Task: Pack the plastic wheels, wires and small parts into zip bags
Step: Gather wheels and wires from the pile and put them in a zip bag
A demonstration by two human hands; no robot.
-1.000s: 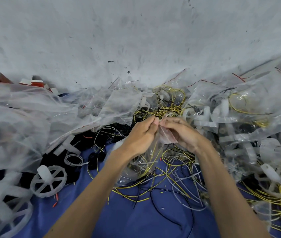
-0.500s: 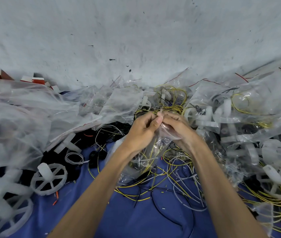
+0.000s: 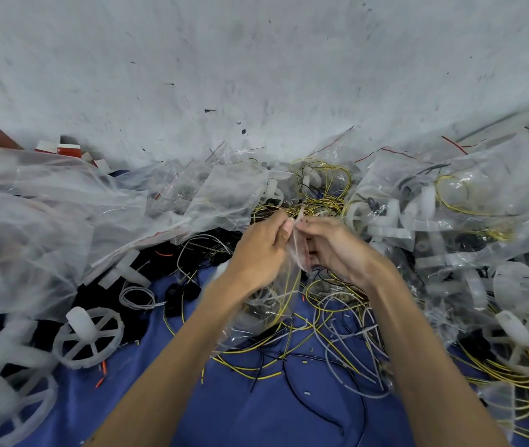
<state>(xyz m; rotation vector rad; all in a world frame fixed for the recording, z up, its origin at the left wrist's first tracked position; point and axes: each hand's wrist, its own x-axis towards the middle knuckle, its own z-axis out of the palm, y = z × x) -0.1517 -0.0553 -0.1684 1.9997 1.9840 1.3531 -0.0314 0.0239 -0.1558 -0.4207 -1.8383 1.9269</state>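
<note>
Clear bag point(image 3: 298, 250) between left hand point(image 3: 256, 253), right hand point(image 3: 342, 253)

Left hand point(image 3: 259, 253) and right hand point(image 3: 337, 250) both pinch top edge of zip bag point(image 3: 298, 251), fingertips almost meeting. Bag hangs below hands, yellow wire visible through it. Loose wires point(image 3: 321, 333) tangled on blue cloth point(image 3: 256, 411) just under bag. White spoked wheel point(image 3: 90, 338) well left of bag, lower down. Filled bags point(image 3: 434, 204) heaped right of bag. Crumpled clear plastic point(image 3: 46, 221) left of bag.

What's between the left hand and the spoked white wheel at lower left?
Head view: between the left hand and the white wheel lie black small parts and a white wire coil on the blue cloth.
</note>
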